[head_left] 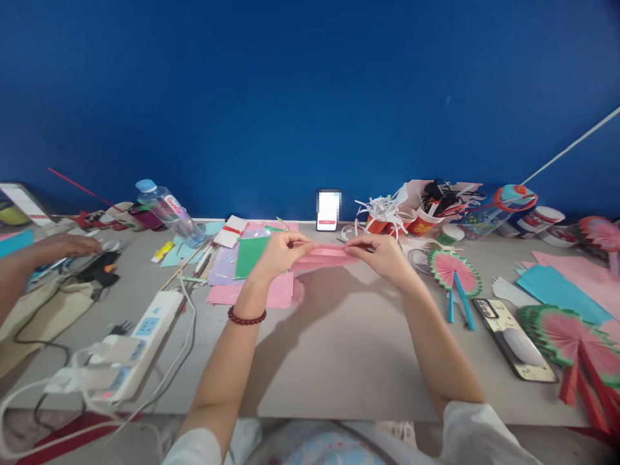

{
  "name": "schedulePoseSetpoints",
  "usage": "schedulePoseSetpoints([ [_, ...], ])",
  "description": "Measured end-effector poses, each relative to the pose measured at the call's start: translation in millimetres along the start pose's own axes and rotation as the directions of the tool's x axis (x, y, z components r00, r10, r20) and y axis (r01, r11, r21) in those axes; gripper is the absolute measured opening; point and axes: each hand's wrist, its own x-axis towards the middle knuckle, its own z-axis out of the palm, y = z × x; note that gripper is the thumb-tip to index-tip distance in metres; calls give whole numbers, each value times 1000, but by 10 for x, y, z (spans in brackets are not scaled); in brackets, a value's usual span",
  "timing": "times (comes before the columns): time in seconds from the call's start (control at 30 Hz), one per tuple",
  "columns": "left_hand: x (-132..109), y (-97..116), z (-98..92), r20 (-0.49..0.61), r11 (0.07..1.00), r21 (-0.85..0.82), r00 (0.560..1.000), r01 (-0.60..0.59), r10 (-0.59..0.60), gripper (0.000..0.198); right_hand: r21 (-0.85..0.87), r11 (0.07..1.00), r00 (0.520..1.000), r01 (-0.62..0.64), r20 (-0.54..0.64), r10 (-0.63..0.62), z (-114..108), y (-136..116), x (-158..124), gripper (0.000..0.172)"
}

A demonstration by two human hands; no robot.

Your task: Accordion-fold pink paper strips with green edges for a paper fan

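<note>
Left hand (285,255) and right hand (372,250) both grasping: each pinches one end of a pink paper strip (328,253) between thumb and fingers. Strip stretched roughly level between them, over the middle of the counter (339,374); their shadow falls on the bare surface nearer the body. Dark red bead bracelet (247,316) on the left wrist.

Straight ahead, beyond the strip: lit phone (327,212), upright against the blue wall (310,110); part of its screen is blurred.

Left of the strip: green sheet (250,258), just beside the left hand, lying over a pink sheet (276,292). Farther left, a clear bottle (169,210) with blue cap, tilted. Nearer the body, a white power strip (145,345) with plugs in it, and a white cable (186,342) alongside. At the far left edge, another person's hand (72,247) reaches over the counter near a dark object; its grip cannot be told.

Right of the strip: paper cup (376,225) topped with white paper shreds (382,208); behind the right forearm, a small round fan (454,271), pink with green edge and blue sticks. Next to it, a patterned phone (494,323) lies flat with a white mouse (523,345) on top. A larger fan (576,342) with red sticks lies just beside these; blue paper (562,292) behind.
</note>
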Motion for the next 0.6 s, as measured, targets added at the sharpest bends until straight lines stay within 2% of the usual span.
schedulePoseSetpoints([
  [0.17,7,-10,-26,28,999,-33,999,21,-20,27,23,1000,1000,-19,-12,19,-13,2,-5,17],
  [0.27,11,-33,-34,23,998,14,998,-60,59,23,0,1000,999,-16,-44,16,-4,-11,-7,16],
  [0.37,-8,-16,-27,19,973,160,986,-166,165,16,-37,999,995,20,-94,-24,4,-12,-8,15],
  [0.43,-37,23,3,9,913,339,971,-228,239,14,-65,996,991,54,-118,-62,20,-16,-12,13],
  [0.5,-72,72,60,20,804,527,949,-276,313,14,-92,992,988,84,-126,-95,51,-33,-22,12],
  [0.6,-112,127,173,94,717,614,932,-331,351,19,-110,987,985,115,-114,-127,112,-83,-44,10],
])
